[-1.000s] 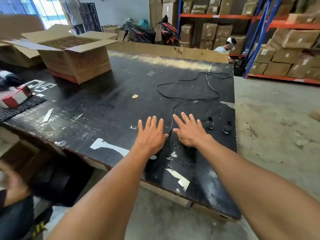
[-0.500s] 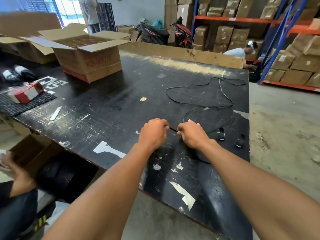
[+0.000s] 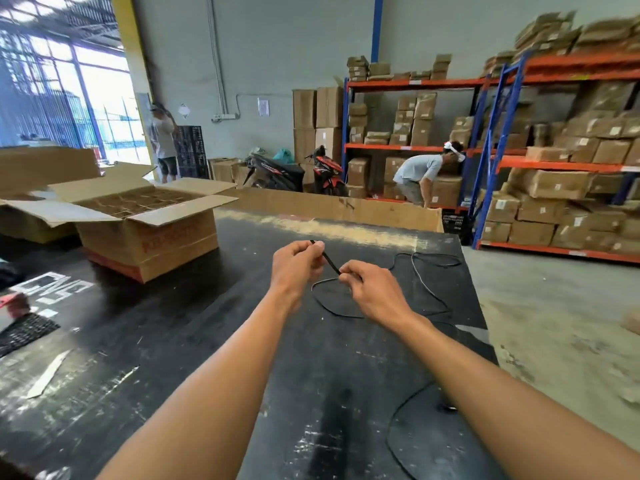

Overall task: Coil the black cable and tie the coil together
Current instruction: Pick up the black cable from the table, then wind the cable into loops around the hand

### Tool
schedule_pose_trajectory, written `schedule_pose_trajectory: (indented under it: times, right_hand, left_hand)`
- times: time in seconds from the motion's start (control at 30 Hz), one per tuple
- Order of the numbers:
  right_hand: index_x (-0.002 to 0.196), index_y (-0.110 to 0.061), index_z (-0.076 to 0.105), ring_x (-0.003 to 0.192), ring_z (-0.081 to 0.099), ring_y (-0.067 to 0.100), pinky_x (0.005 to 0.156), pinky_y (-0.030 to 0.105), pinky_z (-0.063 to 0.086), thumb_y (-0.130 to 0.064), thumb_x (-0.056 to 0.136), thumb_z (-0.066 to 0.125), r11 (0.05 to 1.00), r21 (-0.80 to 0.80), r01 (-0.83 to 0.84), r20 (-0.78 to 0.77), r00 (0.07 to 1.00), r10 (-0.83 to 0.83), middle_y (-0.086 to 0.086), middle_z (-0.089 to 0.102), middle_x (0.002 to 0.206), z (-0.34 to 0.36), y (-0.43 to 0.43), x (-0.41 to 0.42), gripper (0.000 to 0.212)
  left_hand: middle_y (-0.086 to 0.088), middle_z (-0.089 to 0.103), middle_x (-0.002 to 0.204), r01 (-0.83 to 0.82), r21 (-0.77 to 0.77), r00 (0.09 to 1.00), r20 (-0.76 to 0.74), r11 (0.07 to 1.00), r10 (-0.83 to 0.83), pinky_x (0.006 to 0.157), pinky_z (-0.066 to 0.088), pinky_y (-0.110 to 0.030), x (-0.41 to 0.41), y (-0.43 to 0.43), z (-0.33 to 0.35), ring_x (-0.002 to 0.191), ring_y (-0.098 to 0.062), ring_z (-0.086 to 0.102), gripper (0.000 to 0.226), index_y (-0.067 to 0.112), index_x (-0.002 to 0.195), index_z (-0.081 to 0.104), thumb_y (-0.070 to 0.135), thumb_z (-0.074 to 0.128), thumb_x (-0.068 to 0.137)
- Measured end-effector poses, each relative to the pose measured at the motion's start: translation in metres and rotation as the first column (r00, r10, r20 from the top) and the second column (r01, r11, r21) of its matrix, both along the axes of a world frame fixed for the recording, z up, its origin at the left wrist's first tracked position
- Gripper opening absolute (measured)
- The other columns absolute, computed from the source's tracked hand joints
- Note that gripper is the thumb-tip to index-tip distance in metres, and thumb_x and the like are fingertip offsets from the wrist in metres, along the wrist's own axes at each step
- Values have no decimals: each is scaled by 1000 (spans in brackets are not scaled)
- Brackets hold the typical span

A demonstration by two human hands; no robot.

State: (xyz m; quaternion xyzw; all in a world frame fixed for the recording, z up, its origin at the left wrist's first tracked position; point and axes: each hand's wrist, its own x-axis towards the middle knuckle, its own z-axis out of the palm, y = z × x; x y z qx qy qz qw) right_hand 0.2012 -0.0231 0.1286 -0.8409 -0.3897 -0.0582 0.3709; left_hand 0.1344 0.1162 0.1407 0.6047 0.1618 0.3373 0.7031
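Note:
A thin black cable [image 3: 424, 282] lies in loose loops on the black table [image 3: 194, 327], spreading to the far right corner. Its near end is lifted off the surface between both hands. My left hand [image 3: 296, 263] pinches the tip of the cable with fingers closed. Just to the right and slightly lower, my right hand [image 3: 370, 289] grips the same cable a short way along. A short straight stretch of cable spans the gap between the two hands. Another curve of cable shows beneath my right forearm near the table's front.
An open cardboard box [image 3: 138, 220] stands on the table's left side, with another box behind it. A cardboard sheet [image 3: 332, 206] lines the far edge. Two people and shelves of boxes [image 3: 561, 161] stand beyond; the table's right edge drops to concrete floor.
Both hands went from flat on the table to closed on the cable's end, then lifted it off the surface. The view has tilted upward.

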Motion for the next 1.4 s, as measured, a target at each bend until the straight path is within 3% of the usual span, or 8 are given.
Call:
schedule_pose_trajectory:
  times: [0.17,0.3,0.43,0.57,0.7,0.87,1.03,1.4]
  right_hand:
    - [97,-28,69,87,65,26,79,44,51,-31,95,55,999,-14,28,48,998,-28,-4,72,82,14,6,5,15]
    - [101,-28,71,95,67,26,83,44,51,-31,95,55,999,-16,28,77,997,-27,-4,77,97,18,6,6,17]
    - [103,-29,70,87,65,25,82,44,50,-30,97,52,999,-49,11,110,994,-6,-5,75,90,19,2,10,20]
    - [92,-30,69,74,54,15,76,41,49,-31,95,54,1000,-22,15,82,997,-13,-15,62,72,22,-6,23,16]
    - [69,-36,61,75,59,13,75,39,52,-29,93,58,1000,24,-2,14,1000,2,-18,70,84,28,-8,32,26]
    - [80,-31,68,57,49,1,62,32,43,-30,94,56,997,71,-20,-37,999,22,-22,57,54,29,0,40,18]
    - [64,-33,61,52,48,-1,58,27,38,-29,94,56,997,77,-12,-59,998,17,-15,57,52,30,10,44,31]
    - [77,-27,66,76,67,19,76,39,53,-26,96,50,1000,-5,25,-129,991,-26,-7,66,64,18,24,56,25]
  left_hand:
    - [-2,60,69,249,-183,967,94,951,-235,63,53,-28,22,15,3,67,-15,62,13,11,83,72,17,62,88]
    - [-4,68,82,408,-145,913,48,902,-405,77,52,-35,34,19,0,84,-19,63,41,9,100,78,30,44,91]
    - [-13,67,123,541,-215,839,66,813,-541,88,46,-42,47,20,4,114,-24,58,54,14,121,71,45,35,94]
    - [-12,59,127,634,-201,769,61,746,-637,88,47,-43,61,10,8,102,-26,60,63,23,133,62,62,34,93]
    - [-12,49,146,641,-153,757,-33,752,-652,116,21,-60,70,5,7,134,-33,46,64,34,136,56,69,23,93]
    - [-14,46,149,599,-146,793,-28,787,-609,115,21,-63,79,16,12,138,-35,41,64,39,140,50,69,16,95]
    - [-17,52,144,585,-201,807,53,786,-587,113,23,-65,81,35,13,139,-39,37,65,39,142,46,70,16,94]
    - [-23,50,144,668,-260,744,236,698,-625,117,15,-61,86,59,23,135,-41,43,67,37,149,36,69,15,94]
